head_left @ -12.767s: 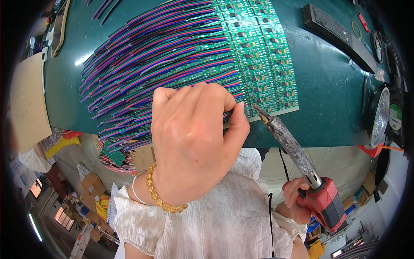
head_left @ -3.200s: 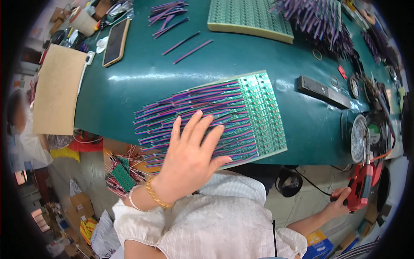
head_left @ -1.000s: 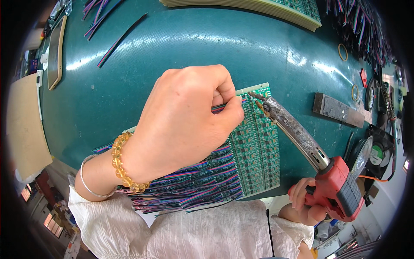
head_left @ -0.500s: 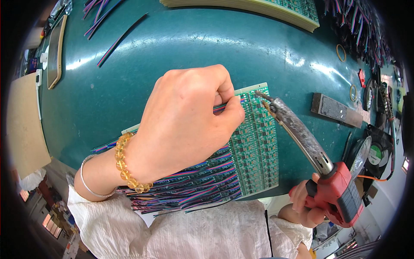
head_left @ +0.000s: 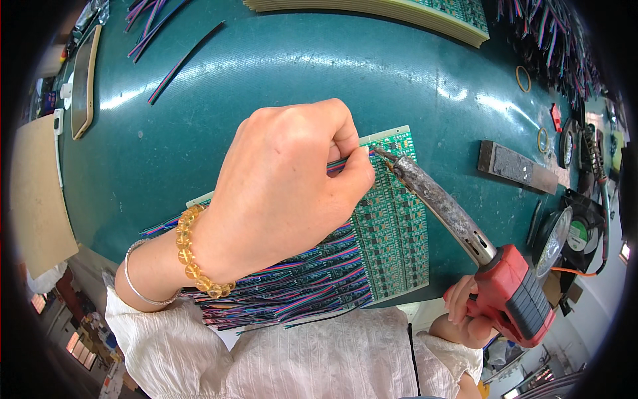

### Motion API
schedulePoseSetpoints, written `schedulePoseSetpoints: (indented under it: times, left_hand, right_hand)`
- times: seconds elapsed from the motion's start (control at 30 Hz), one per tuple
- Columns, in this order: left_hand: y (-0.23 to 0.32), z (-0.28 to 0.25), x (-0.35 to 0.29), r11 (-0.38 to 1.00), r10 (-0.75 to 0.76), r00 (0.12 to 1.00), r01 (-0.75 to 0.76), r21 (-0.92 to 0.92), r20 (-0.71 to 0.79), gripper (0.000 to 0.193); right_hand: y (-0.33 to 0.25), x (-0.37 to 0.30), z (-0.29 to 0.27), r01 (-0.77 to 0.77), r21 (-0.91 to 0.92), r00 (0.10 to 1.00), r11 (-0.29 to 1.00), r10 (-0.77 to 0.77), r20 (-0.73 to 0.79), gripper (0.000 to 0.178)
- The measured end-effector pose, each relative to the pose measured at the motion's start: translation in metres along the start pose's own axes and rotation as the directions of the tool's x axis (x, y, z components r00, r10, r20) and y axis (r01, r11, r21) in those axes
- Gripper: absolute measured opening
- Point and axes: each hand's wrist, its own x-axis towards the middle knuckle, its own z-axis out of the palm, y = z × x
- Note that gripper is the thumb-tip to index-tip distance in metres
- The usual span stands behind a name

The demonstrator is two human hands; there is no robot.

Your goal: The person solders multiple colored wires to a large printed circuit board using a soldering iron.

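Observation:
A green panel of circuit boards (head_left: 402,219) lies on the table in front of me. Bunches of thin coloured wires (head_left: 312,279) cover its left part and hang toward my lap. My left hand (head_left: 299,173) is closed over the panel, thumb and finger pinching a wire strip (head_left: 337,165) near the far edge. In my right hand (head_left: 468,312) is a red-handled soldering iron (head_left: 438,196) with a worn metal barrel. Its tip is beside my left thumb, at or just over the wire ends; whether it touches them I cannot tell.
A stack of boards (head_left: 379,14) stands at the far side. Loose wire strips (head_left: 186,63) lie far left, a wire pile (head_left: 551,46) far right. On the right are a dark rectangular bar (head_left: 517,166), rubber bands (head_left: 524,78) and a metal dish (head_left: 553,241). A phone (head_left: 85,83) lies left.
The soldering iron has moved left, its tip going from the right side of the panel to the wire ends by my left thumb. My left hand stays nearly still.

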Motion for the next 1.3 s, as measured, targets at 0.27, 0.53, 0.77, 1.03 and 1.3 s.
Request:
schedulePoseSetpoints:
  times: [0.27,0.53,0.77,1.03,1.3]
  left_hand:
    - [0.001,-0.001,0.002,1.0,0.004,1.0,-0.004,-0.014,0.014,0.013]
    - [-0.001,0.0,0.0,1.0,-0.027,0.999,0.027,-0.014,0.017,0.013]
    - [0.001,-0.002,0.001,0.999,-0.035,0.999,0.035,-0.023,0.017,0.013]
    - [-0.001,-0.003,0.001,0.996,-0.045,0.999,0.047,-0.07,0.031,0.012]
    - [-0.001,-0.004,0.002,0.988,-0.084,0.994,0.092,-0.126,0.066,0.013]
  right_hand:
    - [-0.008,-0.002,0.014,0.079,0.156,0.984,0.985,-0.052,-0.17,0.082]
    - [-0.001,-0.003,-0.01,0.011,-0.037,0.992,0.999,-0.006,0.124,0.08]
    - [0.013,-0.031,-0.012,-0.014,-0.014,1.0,1.0,0.014,0.02,0.079]
    - [-0.001,-0.011,0.002,0.031,-0.134,0.994,0.991,-0.045,-0.104,0.081]
    - [-0.003,-0.004,-0.002,-0.096,-0.008,0.995,0.995,0.096,-0.011,0.05]
